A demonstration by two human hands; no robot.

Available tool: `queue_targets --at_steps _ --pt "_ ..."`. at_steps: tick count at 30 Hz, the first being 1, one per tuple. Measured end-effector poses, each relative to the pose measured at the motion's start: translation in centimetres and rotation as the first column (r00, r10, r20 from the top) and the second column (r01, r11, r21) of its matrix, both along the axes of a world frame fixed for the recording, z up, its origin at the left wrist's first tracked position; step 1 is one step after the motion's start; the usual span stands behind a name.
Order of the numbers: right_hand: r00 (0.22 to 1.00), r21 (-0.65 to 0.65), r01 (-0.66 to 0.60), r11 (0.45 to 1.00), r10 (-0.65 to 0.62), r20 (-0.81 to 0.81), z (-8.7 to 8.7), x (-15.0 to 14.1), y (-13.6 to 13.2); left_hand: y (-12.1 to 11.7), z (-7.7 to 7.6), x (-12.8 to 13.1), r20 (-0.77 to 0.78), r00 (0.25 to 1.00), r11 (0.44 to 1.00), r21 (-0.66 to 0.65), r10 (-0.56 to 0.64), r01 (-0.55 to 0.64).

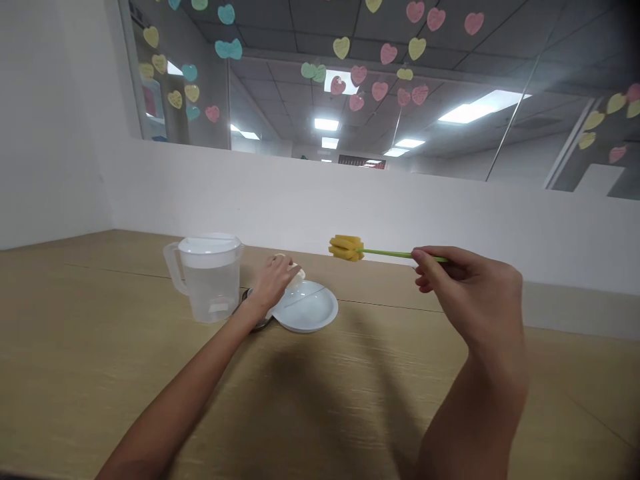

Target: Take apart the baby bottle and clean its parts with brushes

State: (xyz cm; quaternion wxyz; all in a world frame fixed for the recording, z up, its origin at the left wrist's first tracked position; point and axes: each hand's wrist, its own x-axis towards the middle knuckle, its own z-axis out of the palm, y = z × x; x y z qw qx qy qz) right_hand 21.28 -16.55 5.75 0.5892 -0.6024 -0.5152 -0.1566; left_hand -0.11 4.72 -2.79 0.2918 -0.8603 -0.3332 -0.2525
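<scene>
Right hand (467,283) grips yellow sponge brush (347,248); left hand (273,281) on pale object (301,275), pitcher (213,283) leftward, plate (314,309) just rightward.

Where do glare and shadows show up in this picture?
Head view: ceiling lights glare in the glass, soft shadows darken the wooden table in front of the white plate, and the upper right corner fades nearly black.

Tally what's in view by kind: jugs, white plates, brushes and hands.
Jug: 1
White plate: 1
Brush: 1
Hands: 2 (left hand, right hand)
Total: 5
</scene>
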Motion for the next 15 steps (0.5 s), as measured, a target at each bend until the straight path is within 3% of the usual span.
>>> queue_targets --at_steps 3,8,12,15 --pt "0.999 -0.039 -0.044 0.998 0.044 -0.003 -0.1 -0.1 0.8 -0.1 -0.5 0.4 -0.138 0.987 0.991 0.091 -0.085 0.098" --pt "0.996 -0.051 -0.087 0.995 0.088 0.013 0.0 -0.4 1.4 -0.6 -0.8 0.6 -0.259 0.959 0.975 0.16 -0.113 0.158" --pt "0.997 -0.043 -0.076 0.996 0.076 -0.004 0.0 -0.3 1.3 -1.0 -0.8 0.5 -0.293 0.95 0.97 0.18 -0.103 0.161" --pt "0.998 -0.037 -0.065 0.997 0.065 -0.011 -0.1 -0.1 1.2 -1.0 -0.7 0.4 -0.23 0.966 0.978 0.137 -0.121 0.155"
